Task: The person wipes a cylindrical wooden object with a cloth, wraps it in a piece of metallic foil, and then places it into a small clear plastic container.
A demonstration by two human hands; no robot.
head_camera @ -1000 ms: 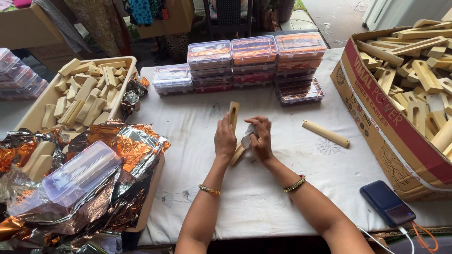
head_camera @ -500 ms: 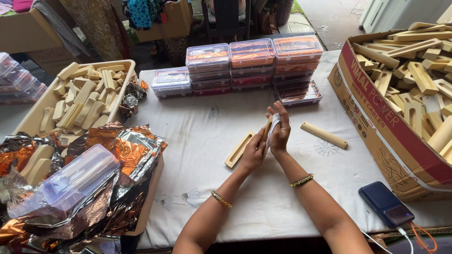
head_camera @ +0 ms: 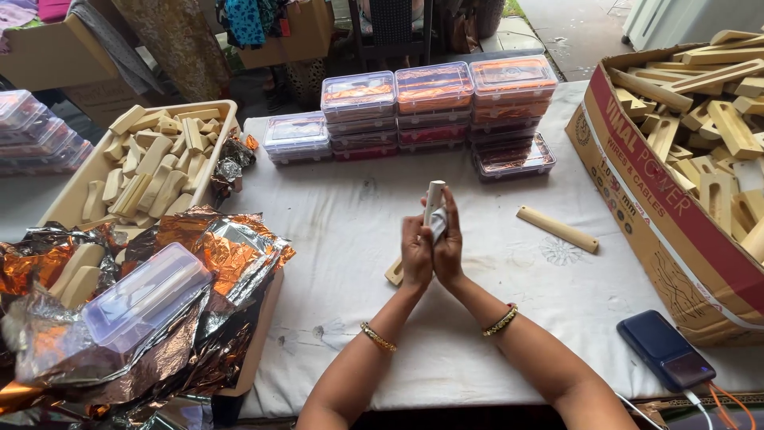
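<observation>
Wooden slotted bar [head_camera: 394, 271] | pale stick [head_camera: 434, 196] upright between both hands | white cloth

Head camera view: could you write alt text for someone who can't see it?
Two hands, left and right, press together around a pale upright stick over a white-clothed table. Stacked clear boxes stand behind; a carton of wooden pieces sits right, crumpled foil left.

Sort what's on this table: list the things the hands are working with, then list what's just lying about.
In hand:
left hand and right hand, pressed around a pale upright piece
slotted wooden piece lying beside the left hand

Lying about:
wooden bar
stacked clear boxes
cardboard box of wooden pieces
foil sheets
phone
</observation>
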